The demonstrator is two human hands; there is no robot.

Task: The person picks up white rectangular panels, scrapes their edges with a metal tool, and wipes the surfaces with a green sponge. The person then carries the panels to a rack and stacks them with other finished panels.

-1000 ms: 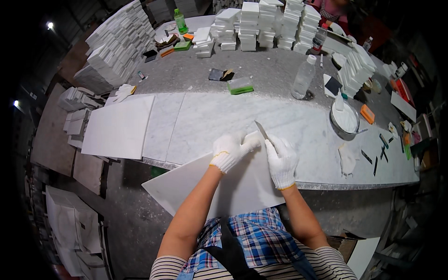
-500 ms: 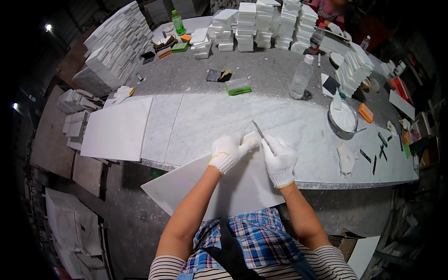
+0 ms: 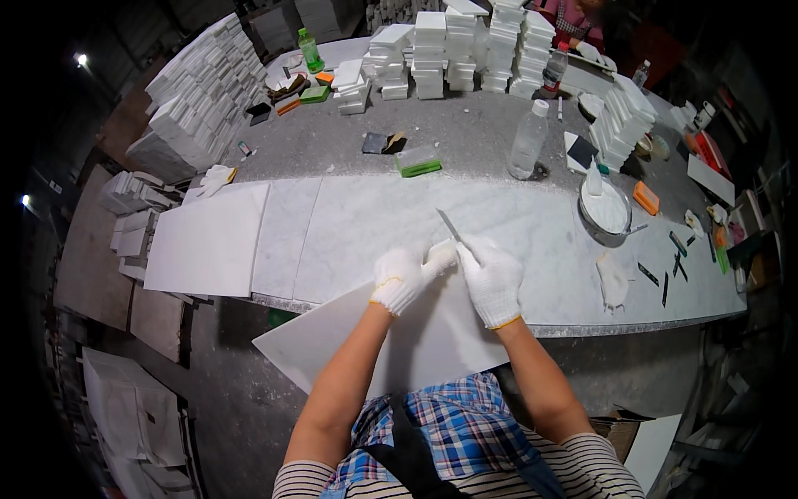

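Note:
A large white stone tile (image 3: 349,337) leans between the table's front edge and my apron, one corner pointing away from me. My gloved left hand (image 3: 403,277) is closed at that far corner, thumb and fingers along its edge; part of the grip is hidden. In my gloved right hand (image 3: 492,281) is a knife with a thin grey blade (image 3: 448,223) pointing up and left. Its handle is hidden by the glove. The blade's lower part lies close beside the left fingertips and the tile corner; whether it touches them I cannot tell.
Marble slabs (image 3: 357,208) line the table front, with another white tile (image 3: 208,241) at left. A bowl of white paste (image 3: 605,208), a clear bottle (image 3: 527,141), thin dark strips (image 3: 665,287) and a loose glove (image 3: 613,281) lie right. Tile stacks (image 3: 429,54) stand behind.
The view has shifted slightly. My right hand and the knife have moved a little down and left, and both hands remain at the tile's corner.

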